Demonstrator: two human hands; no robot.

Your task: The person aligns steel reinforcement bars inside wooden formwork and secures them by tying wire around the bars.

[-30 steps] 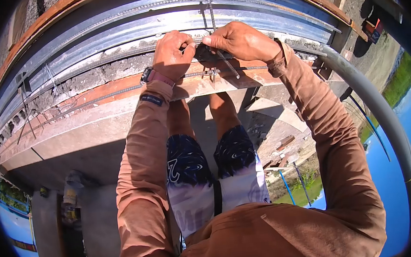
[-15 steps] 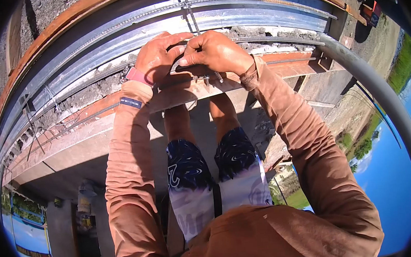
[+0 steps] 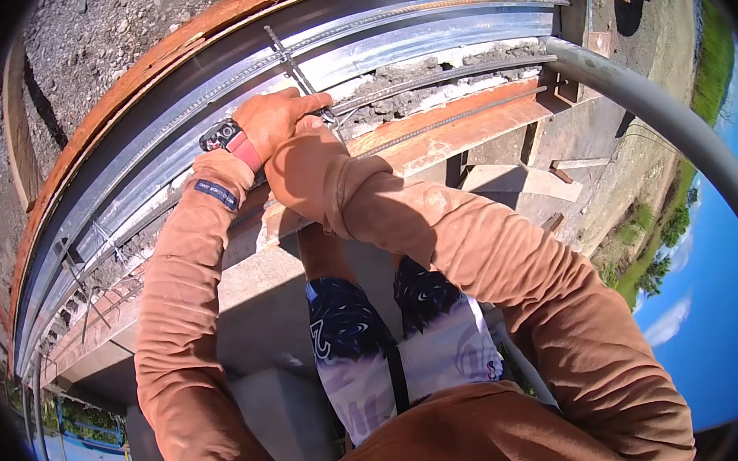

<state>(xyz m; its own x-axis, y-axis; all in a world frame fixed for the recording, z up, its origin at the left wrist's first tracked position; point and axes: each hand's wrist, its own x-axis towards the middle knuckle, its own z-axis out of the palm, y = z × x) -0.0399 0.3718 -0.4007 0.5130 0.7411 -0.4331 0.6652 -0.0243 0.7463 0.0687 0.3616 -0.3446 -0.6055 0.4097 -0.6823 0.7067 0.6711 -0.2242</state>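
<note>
My left hand (image 3: 267, 124), with a black watch (image 3: 221, 135) and a pink band at its wrist, lies over the long ribbed steel bars. Its index finger reaches to where a short upright rebar (image 3: 289, 62) meets a lengthwise bar (image 3: 444, 77). A small dark piece shows by that fingertip, too little of it to name. My right hand (image 3: 304, 159) is closed and crosses under the left, the two touching. Its fingers are turned away, so what it grips is hidden. The other left fingers are partly covered too.
A metal form (image 3: 337, 47) edged with orange timber (image 3: 156, 61) curves across the front. Rough concrete (image 3: 415, 97) runs beside a reddish steel beam (image 3: 439, 134). A thick grey pipe (image 3: 663, 116) bends down on the right. Gravel (image 3: 119, 33) and a plank (image 3: 19, 128) lie beyond.
Both hands have shifted left in the view; my right hand has turned over and crossed to beneath my left. The view has swung, and the upright rebar now leans left.
</note>
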